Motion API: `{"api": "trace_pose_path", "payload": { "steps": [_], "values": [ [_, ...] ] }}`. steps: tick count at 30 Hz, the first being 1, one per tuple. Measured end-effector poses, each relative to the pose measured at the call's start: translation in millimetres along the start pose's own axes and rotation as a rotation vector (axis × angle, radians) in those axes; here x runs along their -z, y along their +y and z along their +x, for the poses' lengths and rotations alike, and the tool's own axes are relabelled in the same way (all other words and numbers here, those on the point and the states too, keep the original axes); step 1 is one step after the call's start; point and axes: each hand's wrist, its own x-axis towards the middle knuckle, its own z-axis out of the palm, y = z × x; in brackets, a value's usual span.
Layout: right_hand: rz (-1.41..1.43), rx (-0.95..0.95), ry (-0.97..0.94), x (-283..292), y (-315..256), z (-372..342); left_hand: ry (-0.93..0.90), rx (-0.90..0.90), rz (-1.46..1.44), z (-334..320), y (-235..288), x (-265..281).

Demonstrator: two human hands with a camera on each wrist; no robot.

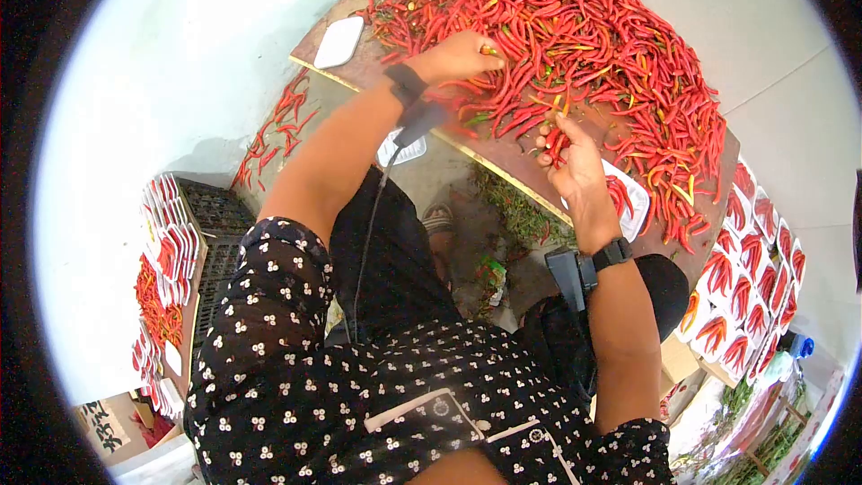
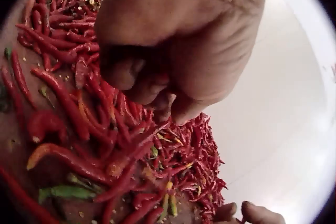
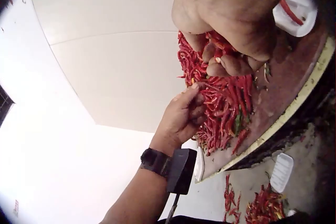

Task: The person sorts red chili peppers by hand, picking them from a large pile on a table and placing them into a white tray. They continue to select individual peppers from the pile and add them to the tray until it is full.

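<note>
A large heap of red chili peppers (image 1: pixel 557 27) covers much of the brown table (image 1: pixel 523 162). Over the heap's near left part, my left hand (image 1: pixel 462 56) has its fingers curled, and a red chili pepper (image 2: pixel 137 142) stretches out from its fingertips in the left wrist view. My right hand (image 1: pixel 577 166) grips a small bunch of red chili peppers (image 1: pixel 556 142) with the fingers curled round them, close to the table's near edge. Just beside that hand is a white tray (image 1: pixel 637 202) with a few red chili peppers in it.
A white tray (image 1: pixel 339 42) sits at the table's left corner, and another white tray (image 1: pixel 401 147) lies below the edge. Filled trays (image 1: pixel 741 278) are stacked at right, more trays (image 1: pixel 171 238) at left by a black crate (image 1: pixel 224 260). Loose chilies (image 1: pixel 278 126) lie on the floor.
</note>
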Motion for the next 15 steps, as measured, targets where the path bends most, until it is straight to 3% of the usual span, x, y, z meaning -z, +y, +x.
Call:
{"api": "trace_pose_path", "payload": {
  "steps": [2, 9, 15],
  "values": [
    [-0.007, 0.006, 0.030, -1.1, -0.6, -1.5, -0.029, 0.004, 0.356, 0.1, -14.1, 7.4],
    [0.020, -0.004, 0.019, -0.2, -0.2, 0.1, -0.007, -0.100, 0.495, -3.2, -53.0, -6.3],
    [-0.009, 0.001, 0.022, -3.4, 0.3, -3.0, -0.242, -0.118, 0.593, -0.2, -41.9, -8.9]
  ]
}}
